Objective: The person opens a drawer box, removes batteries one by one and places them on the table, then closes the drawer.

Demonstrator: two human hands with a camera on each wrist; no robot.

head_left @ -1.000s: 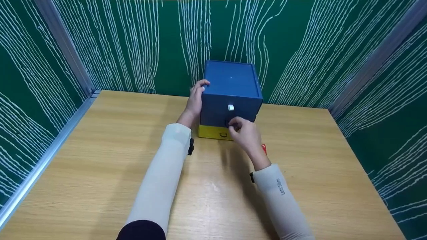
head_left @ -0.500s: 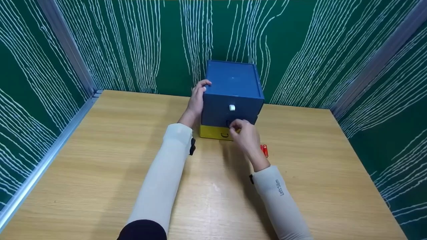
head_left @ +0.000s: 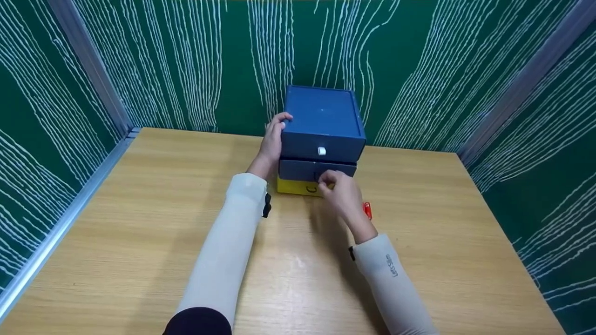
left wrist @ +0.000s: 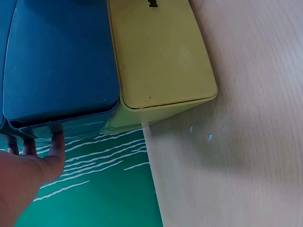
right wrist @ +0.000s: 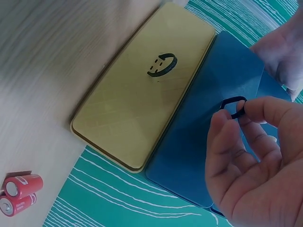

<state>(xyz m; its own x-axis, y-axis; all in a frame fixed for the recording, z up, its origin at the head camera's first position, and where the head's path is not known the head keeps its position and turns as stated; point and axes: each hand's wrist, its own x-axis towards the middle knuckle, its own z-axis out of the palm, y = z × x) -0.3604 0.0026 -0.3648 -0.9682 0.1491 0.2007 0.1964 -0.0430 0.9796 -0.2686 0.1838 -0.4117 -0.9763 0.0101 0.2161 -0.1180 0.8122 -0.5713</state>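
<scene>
Blue middle drawer (head_left: 296, 170) sits in a stack of small drawers near the far edge of the wooden surface (head_left: 139, 242), between a yellow drawer (head_left: 293, 186) below and a blue upper drawer (head_left: 302, 145) above. A dark gap shows along the middle drawer's top edge, and in the left wrist view another shows between its front and the casing at the side. The right hand (head_left: 343, 193) has its grip pinching the black loop handle (right wrist: 234, 99) on that front, thumb and forefinger meeting at the loop while the other fingers curl beneath. The left hand (head_left: 272, 143) lies along the left side of the stack, its grip spread, with fingertips at the top edge of the casing. On the upper drawer's front is a white knob (head_left: 321, 150); the yellow front carries its own dark curved handle (right wrist: 169, 66). Two red batteries (right wrist: 21, 194) lie side by side on the surface, just to the right of the right wrist. Both forearms wear pale sleeves (head_left: 223, 242), the right one lettered. Behind the stack stands a green wall (head_left: 237, 70) with wavy white lines.
</scene>
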